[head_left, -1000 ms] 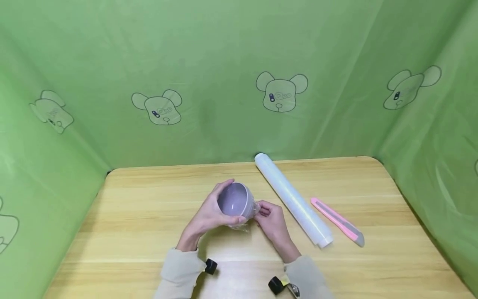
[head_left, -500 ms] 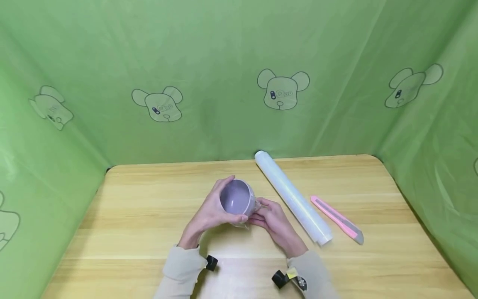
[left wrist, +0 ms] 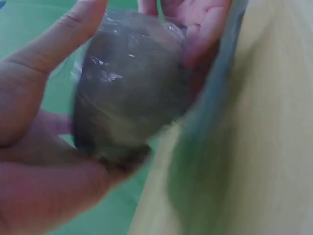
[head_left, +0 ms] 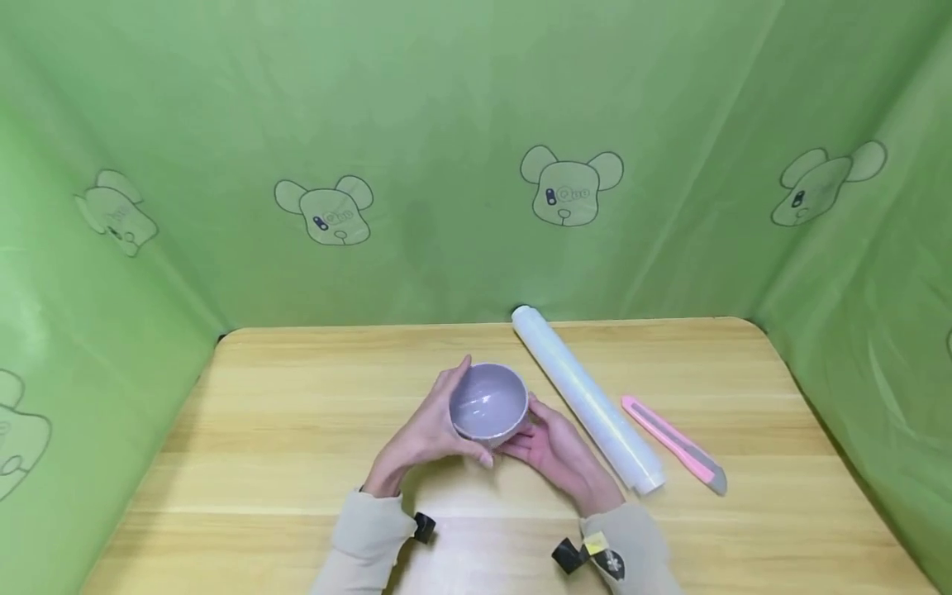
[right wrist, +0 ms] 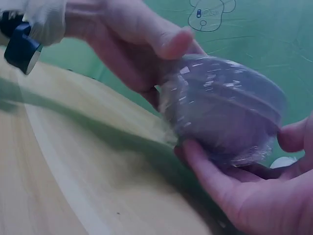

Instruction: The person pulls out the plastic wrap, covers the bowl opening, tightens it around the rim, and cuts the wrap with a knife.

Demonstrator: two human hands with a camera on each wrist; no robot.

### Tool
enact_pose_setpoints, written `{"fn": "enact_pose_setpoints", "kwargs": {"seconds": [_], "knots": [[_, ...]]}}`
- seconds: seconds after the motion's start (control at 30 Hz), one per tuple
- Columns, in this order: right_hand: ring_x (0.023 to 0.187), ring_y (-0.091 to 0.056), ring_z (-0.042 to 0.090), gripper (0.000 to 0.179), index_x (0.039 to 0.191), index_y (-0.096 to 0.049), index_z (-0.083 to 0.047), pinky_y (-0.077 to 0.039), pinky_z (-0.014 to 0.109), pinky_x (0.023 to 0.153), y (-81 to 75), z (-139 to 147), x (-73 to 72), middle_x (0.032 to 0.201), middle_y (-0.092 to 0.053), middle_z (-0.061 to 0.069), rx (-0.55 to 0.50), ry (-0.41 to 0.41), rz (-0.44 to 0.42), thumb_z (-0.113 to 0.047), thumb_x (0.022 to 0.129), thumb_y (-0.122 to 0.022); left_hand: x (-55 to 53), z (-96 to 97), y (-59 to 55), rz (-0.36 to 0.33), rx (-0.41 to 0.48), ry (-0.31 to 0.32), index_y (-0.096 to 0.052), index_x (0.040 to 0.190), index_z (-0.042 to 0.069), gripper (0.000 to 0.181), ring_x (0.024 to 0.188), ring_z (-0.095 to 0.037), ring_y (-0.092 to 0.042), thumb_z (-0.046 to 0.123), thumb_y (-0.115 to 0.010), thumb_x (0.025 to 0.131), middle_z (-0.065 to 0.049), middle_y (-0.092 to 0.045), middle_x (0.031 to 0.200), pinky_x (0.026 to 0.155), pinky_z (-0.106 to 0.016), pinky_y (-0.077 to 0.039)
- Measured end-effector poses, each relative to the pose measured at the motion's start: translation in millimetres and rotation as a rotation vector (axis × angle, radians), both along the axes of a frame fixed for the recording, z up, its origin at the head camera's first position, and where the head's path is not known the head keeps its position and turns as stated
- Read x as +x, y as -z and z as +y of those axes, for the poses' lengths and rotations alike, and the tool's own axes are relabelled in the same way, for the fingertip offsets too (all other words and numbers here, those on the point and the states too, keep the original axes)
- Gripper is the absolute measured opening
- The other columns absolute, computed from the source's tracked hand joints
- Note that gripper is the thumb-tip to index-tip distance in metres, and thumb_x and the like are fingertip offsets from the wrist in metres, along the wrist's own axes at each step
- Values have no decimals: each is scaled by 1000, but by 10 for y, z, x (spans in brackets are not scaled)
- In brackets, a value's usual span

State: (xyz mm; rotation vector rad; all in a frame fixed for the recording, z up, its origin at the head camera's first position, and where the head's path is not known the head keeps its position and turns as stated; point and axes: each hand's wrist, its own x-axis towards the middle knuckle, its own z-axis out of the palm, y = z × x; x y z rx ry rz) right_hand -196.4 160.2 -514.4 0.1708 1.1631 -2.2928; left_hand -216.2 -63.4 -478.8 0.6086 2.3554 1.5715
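A small greyish-purple bowl (head_left: 488,402) is held above the table between both hands, its mouth tipped toward the head camera. Clear cling film covers its outside, shiny and wrinkled on the bowl's wall (right wrist: 225,110) in the right wrist view. My left hand (head_left: 431,426) grips the left side, thumb near the front and fingers toward the back rim. From the lower right, my right hand (head_left: 559,453) holds the bowl, its fingers under the base and thumb at the side. In the left wrist view, the wrapped bowl (left wrist: 132,83) is slightly blurred.
A long roll of cling film (head_left: 587,397) lies slantwise on the wooden table (head_left: 297,413), right of the hands. Beyond it is a pink and grey utility knife (head_left: 673,444). Green fabric (head_left: 446,248) with bear-head prints encloses the back and sides.
The bowl has turned from facing left to facing more upward, shifting slightly right. My right hand has gone from pinching film at the bowl's side to holding the bowl from below.
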Motion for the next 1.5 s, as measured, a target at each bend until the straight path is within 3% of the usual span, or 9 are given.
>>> {"fn": "enact_pose_setpoints", "kwargs": {"seconds": [0.13, 0.27, 0.37, 0.47, 0.6, 0.73, 0.93, 1.17, 1.5], "knots": [[141, -40, 48, 60, 164, -9, -4, -41, 52, 114, 24, 4, 7, 155, -28, 40, -51, 50, -20, -33, 114, -27, -28, 1, 92, -39, 76, -28, -1, 165, 8, 148, 145, -37, -37, 6, -101, 55, -21, -28, 163, 122, -52, -25], [135, -50, 44, 59, 163, -12, -3, -42, 52, 113, -1, 11, 6, 153, -34, 39, -36, 45, 1, -30, 114, -29, -61, -18, 151, -63, 151, -55, -8, 164, 8, 140, 141, -36, -43, 4, -100, 58, -19, -39, 157, 121, -53, -28], [136, -48, 44, 56, 159, -16, 7, -43, 50, 113, -33, 27, -3, 153, -33, 39, 70, 29, 74, -15, 110, -31, -92, -62, 186, -73, 232, -28, -21, 161, 7, 129, 137, -34, -47, -2, -97, 58, -16, -45, 153, 118, -53, -33], [143, -39, 45, 64, 156, -19, 13, -42, 42, 113, -60, 52, -11, 157, -29, 37, 279, 3, 217, 3, 97, -41, -117, -111, 209, -65, 276, 19, -28, 158, 6, 122, 135, -34, -48, -6, -95, 57, -14, -47, 151, 117, -53, -36], [150, -23, 44, 91, 159, -12, 9, -33, 35, 116, -65, 98, -15, 164, -17, 32, 464, -50, 408, 15, 81, -57, -135, -143, 240, -60, 241, 60, -31, 158, 7, 121, 135, -31, -48, -5, -96, 57, -12, -48, 151, 117, -50, -37], [152, -12, 46, 106, 160, -6, 8, -29, 35, 116, -44, 112, -22, 166, -5, 30, 448, -98, 503, 17, 76, -71, -136, -145, 283, -99, 214, 70, -31, 159, 10, 120, 137, -29, -47, -5, -96, 58, -9, -47, 152, 118, -48, -35], [149, -22, 47, 112, 160, -14, 6, -37, 35, 112, -5, 67, -19, 165, -14, 30, 510, -63, 499, 16, 71, -81, -94, -170, 314, -164, 167, 94, -13, 163, 5, 126, 144, -40, -36, -7, -92, 65, -20, -34, 160, 122, -56, -22], [139, -43, 48, 116, 160, -24, -1, -46, 32, 107, 28, 13, -7, 159, -31, 29, 651, -26, 544, 4, 66, -92, -64, -210, 243, -150, 107, 78, -8, 162, -2, 128, 146, -42, -33, -6, -92, 65, -26, -32, 160, 124, -54, -18], [139, -43, 46, 116, 156, -30, 4, -46, 30, 106, 60, 0, -40, 157, -35, 29, 687, -13, 587, 0, 61, -96, -132, -172, 338, -33, 47, 23, -40, 154, 8, 119, 132, -25, -53, 8, -103, 52, -7, -56, 145, 116, -43, -38]]}}
